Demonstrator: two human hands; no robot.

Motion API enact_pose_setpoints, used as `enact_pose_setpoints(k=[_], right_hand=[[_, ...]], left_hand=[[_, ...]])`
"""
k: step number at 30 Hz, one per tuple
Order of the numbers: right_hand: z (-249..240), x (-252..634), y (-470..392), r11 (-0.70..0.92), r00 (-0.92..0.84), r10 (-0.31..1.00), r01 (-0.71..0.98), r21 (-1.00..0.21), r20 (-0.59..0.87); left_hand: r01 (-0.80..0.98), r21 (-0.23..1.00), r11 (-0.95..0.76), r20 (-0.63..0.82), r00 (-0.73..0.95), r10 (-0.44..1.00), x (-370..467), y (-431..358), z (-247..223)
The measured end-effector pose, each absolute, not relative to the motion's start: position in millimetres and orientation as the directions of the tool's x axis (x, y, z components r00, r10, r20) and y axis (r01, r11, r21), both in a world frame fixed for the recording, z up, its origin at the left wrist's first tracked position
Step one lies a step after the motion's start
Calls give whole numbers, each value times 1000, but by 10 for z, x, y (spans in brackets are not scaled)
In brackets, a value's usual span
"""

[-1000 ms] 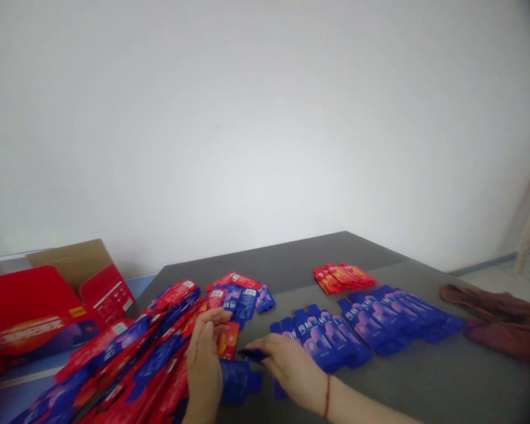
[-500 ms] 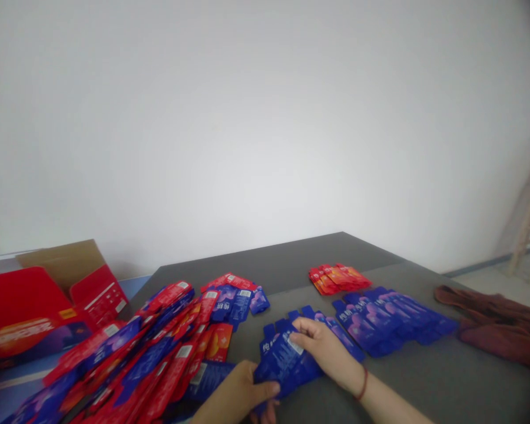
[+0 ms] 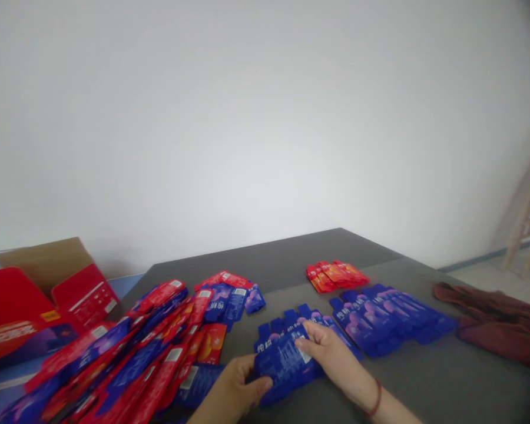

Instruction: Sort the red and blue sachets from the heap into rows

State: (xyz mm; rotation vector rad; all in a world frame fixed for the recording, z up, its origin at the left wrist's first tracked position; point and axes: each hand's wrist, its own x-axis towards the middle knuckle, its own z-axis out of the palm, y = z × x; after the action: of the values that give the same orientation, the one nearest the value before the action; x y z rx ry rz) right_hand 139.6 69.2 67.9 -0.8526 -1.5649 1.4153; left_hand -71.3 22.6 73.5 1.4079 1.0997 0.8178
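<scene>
A blue flat packet (image 3: 279, 364) with pale print and a white label patch is held between both hands, low in the middle of the view. My left hand (image 3: 238, 386) pinches its lower left corner, thumb on top. At its upper right edge my right hand (image 3: 329, 353), with a red band on the wrist, grips with thumb and fingers. Right under and behind it lies an overlapping row of blue packets (image 3: 302, 312), their narrow top tabs pointing away from me; the held packet partly covers them.
To the right lies a fanned row of blue packets (image 3: 371, 318), with a red-orange stack (image 3: 335, 275) behind it. A mixed red and blue pile (image 3: 145, 347) fills the left, beside an open red carton (image 3: 22, 330). Brown cloth (image 3: 490, 321) rests on the grey table's (image 3: 406, 377) right side.
The held packet has turned to lie more level, and my right hand has shifted slightly right and down. My left hand has moved slightly left. The view has shifted a little.
</scene>
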Motion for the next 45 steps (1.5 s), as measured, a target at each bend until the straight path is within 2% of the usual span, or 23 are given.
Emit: enact_pose_setpoints(k=[4, 7, 10, 14, 17, 19, 22, 25, 28, 31, 34, 37, 41, 43, 45], right_hand=[[671, 1335, 627, -129, -501, 866, -224, -966, 0], [658, 1316, 602, -203, -496, 867, -262, -943, -49], [672, 1350, 619, -171, -480, 877, -261, -950, -26], [750, 1435, 670, -91, -432, 902, -221, -971, 14], [813, 1515, 708, 59, -340, 936, -96, -994, 89], [832, 1571, 726, 225, -247, 947, 53, -973, 206], [801, 1607, 730, 491, -256, 869, 327, -808, 424], [704, 1536, 697, 706, -482, 708, 495, -507, 516], [584, 1408, 656, 801, -619, 587, 540, -260, 522], [487, 1327, 644, 811, -638, 546, 565, -151, 543], [441, 1325, 657, 791, -649, 585, 590, -163, 486], [459, 1359, 655, 765, -678, 641, 598, -237, 359], [570, 1400, 594, 750, -717, 654, 571, -334, 242], [628, 1413, 556, 736, -714, 663, 565, -373, 226], [665, 1419, 528, 724, -707, 673, 567, -394, 218]], left_hand=[[60, 997, 58, -72, 274, 959, -696, 264, 621], [82, 995, 54, -73, 260, 963, -717, 304, 507], [142, 989, 45, -82, 271, 959, -715, 315, 497], [175, 984, 26, -57, 178, 982, -682, 334, 530], [232, 973, 14, -26, 51, 998, -724, 396, 499], [286, 958, 19, -3, -56, 998, -787, 442, 478], [354, 935, 24, 26, -135, 990, -840, 465, 489], [423, 905, -37, 84, -94, 992, -772, 407, 538], [482, 866, -133, 142, 19, 990, -656, 319, 573], [508, 844, -172, 151, 83, 985, -596, 270, 561], [509, 844, -172, 149, 87, 985, -595, 263, 526], [516, 839, -175, 150, 91, 985, -596, 265, 509], [571, 800, -184, 159, 94, 983, -594, 257, 543], [654, 732, -190, 185, 78, 980, -627, 251, 590], [780, 601, -174, 205, 61, 977, -706, 242, 655]])
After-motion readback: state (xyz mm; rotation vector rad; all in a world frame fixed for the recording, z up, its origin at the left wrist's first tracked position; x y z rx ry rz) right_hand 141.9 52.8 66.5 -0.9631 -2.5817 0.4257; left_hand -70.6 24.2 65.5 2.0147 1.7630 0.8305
